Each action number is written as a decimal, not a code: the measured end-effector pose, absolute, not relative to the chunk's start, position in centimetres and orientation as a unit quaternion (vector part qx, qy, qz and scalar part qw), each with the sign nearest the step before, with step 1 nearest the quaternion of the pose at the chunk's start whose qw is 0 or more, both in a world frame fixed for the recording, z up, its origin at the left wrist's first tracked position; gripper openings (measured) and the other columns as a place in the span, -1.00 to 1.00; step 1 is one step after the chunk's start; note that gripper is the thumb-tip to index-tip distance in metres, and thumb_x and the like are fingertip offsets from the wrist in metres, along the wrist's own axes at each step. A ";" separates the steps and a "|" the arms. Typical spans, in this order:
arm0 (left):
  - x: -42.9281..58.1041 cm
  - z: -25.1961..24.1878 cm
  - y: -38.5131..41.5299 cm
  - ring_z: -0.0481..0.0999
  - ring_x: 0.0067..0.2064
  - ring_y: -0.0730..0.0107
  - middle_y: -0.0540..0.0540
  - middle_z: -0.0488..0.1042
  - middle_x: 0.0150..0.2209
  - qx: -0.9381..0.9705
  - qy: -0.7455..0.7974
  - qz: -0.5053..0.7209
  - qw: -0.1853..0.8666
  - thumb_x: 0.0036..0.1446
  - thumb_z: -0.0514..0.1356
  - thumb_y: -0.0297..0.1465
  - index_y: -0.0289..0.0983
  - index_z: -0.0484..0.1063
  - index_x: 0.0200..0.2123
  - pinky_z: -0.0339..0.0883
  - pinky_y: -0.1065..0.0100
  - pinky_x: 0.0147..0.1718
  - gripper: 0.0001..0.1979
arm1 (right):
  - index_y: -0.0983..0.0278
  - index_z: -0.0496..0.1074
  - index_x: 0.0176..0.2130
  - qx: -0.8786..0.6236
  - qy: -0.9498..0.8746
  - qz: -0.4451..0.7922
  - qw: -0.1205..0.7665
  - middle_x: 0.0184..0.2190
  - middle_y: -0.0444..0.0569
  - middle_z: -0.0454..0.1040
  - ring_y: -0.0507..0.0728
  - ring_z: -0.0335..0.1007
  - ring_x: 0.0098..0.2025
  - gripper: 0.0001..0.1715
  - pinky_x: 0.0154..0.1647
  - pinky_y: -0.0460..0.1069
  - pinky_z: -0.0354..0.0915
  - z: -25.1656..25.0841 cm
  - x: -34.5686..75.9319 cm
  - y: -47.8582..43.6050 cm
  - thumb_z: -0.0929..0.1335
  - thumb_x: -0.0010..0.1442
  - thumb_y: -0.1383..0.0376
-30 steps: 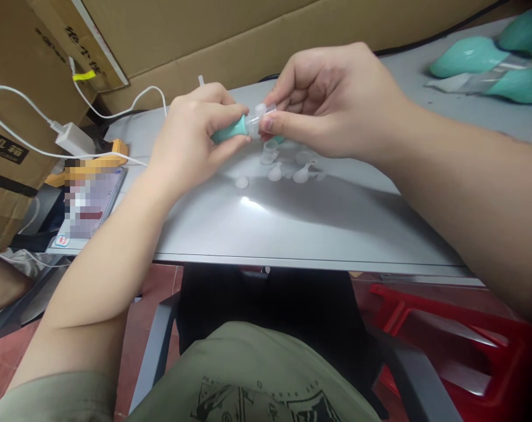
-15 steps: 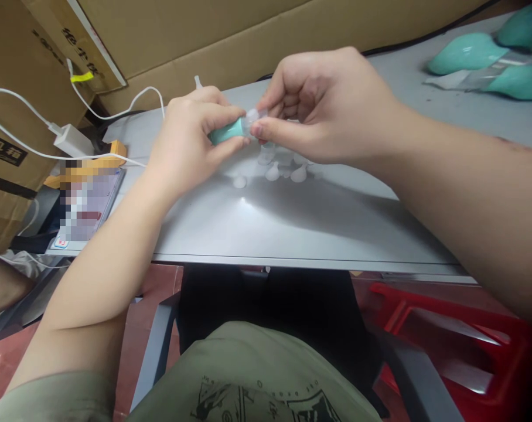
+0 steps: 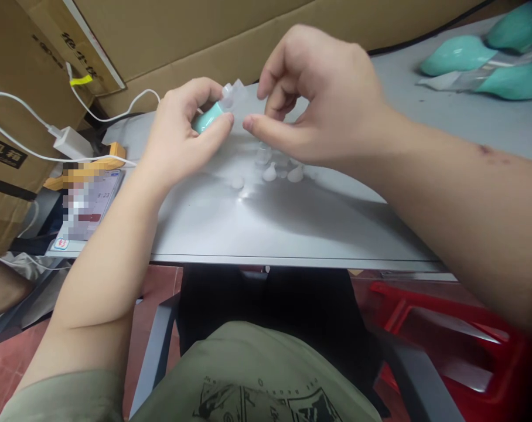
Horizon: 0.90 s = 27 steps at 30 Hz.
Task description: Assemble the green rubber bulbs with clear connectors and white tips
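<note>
My left hand is closed around a teal squeeze bulb with a clear plastic end piece that points up and to the right. To its right, my right hand hovers above the table with thumb and fingers apart and nothing visible between them. Below the hands several small translucent cone-shaped tips lie on the grey table. A clear cup-like piece stands among them, partly shaded. One whitish piece lies apart on the left.
More teal bulbs with clear necks lie at the back right. A phone leans by a yellow stand on the left, near a white charger and cable. Cardboard walls the back. Below right is a red stool.
My right hand has let go of the clear end of the bulb and moved up, its fingers opening. My left hand has drawn slightly left and tilted the bulb upward.
</note>
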<state>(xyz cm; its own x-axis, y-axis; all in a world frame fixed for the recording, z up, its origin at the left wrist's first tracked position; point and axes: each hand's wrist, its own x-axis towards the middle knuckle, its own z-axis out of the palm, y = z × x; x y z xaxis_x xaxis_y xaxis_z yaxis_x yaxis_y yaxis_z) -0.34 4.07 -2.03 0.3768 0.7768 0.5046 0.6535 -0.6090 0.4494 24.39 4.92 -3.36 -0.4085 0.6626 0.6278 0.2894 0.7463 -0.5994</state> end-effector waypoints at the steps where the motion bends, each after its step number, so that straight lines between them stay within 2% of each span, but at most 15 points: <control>1: -0.4 -1.9 4.1 0.44 -0.23 0.35 0.02 0.55 -0.26 0.827 0.432 0.349 0.090 0.47 0.39 0.12 -0.09 0.54 -0.16 0.39 0.05 -0.25 -0.58 | 0.10 0.42 -0.21 -0.282 -0.832 0.188 0.439 -0.38 -0.20 0.54 0.12 0.38 -0.29 -0.68 -0.03 0.09 0.34 -3.4 24.5 4.8 0.60 0.30 0.31; 4: -0.4 -2.0 4.3 0.46 -0.24 0.22 -0.02 0.51 -0.31 0.813 0.432 0.381 0.088 0.36 0.39 0.02 -0.07 0.48 -0.25 0.41 -0.01 -0.20 -0.67 | 0.14 0.64 -0.15 -0.222 -0.916 0.112 0.314 -0.28 -0.09 0.64 0.19 0.46 -0.11 -0.93 0.09 0.12 0.36 -3.7 24.7 4.7 0.56 0.35 0.23; 7: -0.3 -2.4 4.4 0.52 -0.20 0.09 -0.08 0.62 -0.25 0.815 0.425 0.386 0.082 0.34 0.36 -0.06 -0.05 0.49 -0.25 0.45 -0.04 -0.13 -0.76 | 0.19 0.77 0.00 -0.158 -0.970 0.013 0.185 -0.25 0.00 0.65 0.26 0.45 0.04 -0.74 0.25 0.21 0.31 -4.3 24.8 4.6 0.43 0.54 0.21; 10: -0.3 -2.6 4.2 0.56 -0.14 0.07 -0.09 0.70 -0.17 0.836 0.402 0.364 0.087 0.39 0.36 -0.05 -0.05 0.53 -0.22 0.51 -0.02 -0.05 -0.75 | 0.23 0.77 -0.05 -0.147 -0.977 -0.001 0.153 -0.28 0.02 0.63 0.26 0.48 0.06 -0.70 0.25 0.23 0.28 -4.7 24.7 4.6 0.39 0.56 0.32; 15: -0.7 -2.7 4.0 0.60 -0.14 0.06 -0.10 0.68 -0.19 0.853 0.390 0.334 0.097 0.51 0.33 0.09 -0.07 0.53 -0.21 0.53 0.01 -0.07 -0.60 | 0.18 0.80 -0.13 -0.160 -0.965 0.077 0.193 -0.29 -0.07 0.68 0.18 0.54 0.00 -0.81 0.24 0.17 0.38 -4.4 24.9 5.3 0.49 0.46 0.35; 17: -0.8 -2.7 4.1 0.60 -0.15 0.09 -0.10 0.68 -0.19 0.853 0.391 0.333 0.095 0.57 0.27 0.16 -0.08 0.52 -0.20 0.54 0.01 -0.06 -0.53 | 0.14 0.82 -0.17 -0.183 -0.942 0.147 0.240 -0.33 -0.13 0.68 0.09 0.56 -0.12 -0.89 0.07 0.05 0.44 -3.7 25.4 5.8 0.58 0.34 0.35; 19: -0.9 -2.7 4.1 0.59 -0.19 0.11 -0.11 0.65 -0.22 0.854 0.390 0.330 0.098 0.61 0.21 0.19 -0.09 0.52 -0.21 0.54 0.01 -0.06 -0.48 | 0.12 0.82 -0.19 -0.193 -0.909 0.222 0.294 -0.35 -0.17 0.69 0.00 0.55 -0.25 -0.88 -0.14 -0.04 0.43 -2.9 25.9 6.1 0.64 0.26 0.36; 23: -1.0 -2.4 4.0 0.60 -0.22 0.06 -0.12 0.59 -0.29 0.859 0.381 0.318 0.126 0.64 0.17 0.09 -0.10 0.50 -0.23 0.49 0.02 -0.09 -0.53 | 0.12 0.83 -0.21 -0.196 -0.820 0.367 0.393 -0.35 -0.17 0.73 -0.05 0.56 -0.34 -0.87 -0.30 -0.11 0.45 -1.9 26.4 5.9 0.71 0.24 0.33; 27: -1.2 -2.3 3.8 0.62 -0.19 0.04 -0.13 0.64 -0.24 0.864 0.373 0.316 0.120 0.59 0.25 -0.04 -0.09 0.55 -0.21 0.49 0.04 -0.09 -0.67 | 0.18 0.79 -0.31 -0.210 -0.736 0.444 0.466 -0.39 -0.13 0.71 -0.02 0.58 -0.38 -0.72 -0.33 -0.12 0.52 -1.9 25.9 5.4 0.83 0.09 0.33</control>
<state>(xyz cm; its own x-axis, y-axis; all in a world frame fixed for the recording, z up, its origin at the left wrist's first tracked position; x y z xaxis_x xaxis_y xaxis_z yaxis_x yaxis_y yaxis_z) -1.17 3.83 -2.30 0.5226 0.7204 0.4560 0.5685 -0.6930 0.4433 25.88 5.44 -1.86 -0.4768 0.7231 0.4999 -0.1059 0.5173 -0.8492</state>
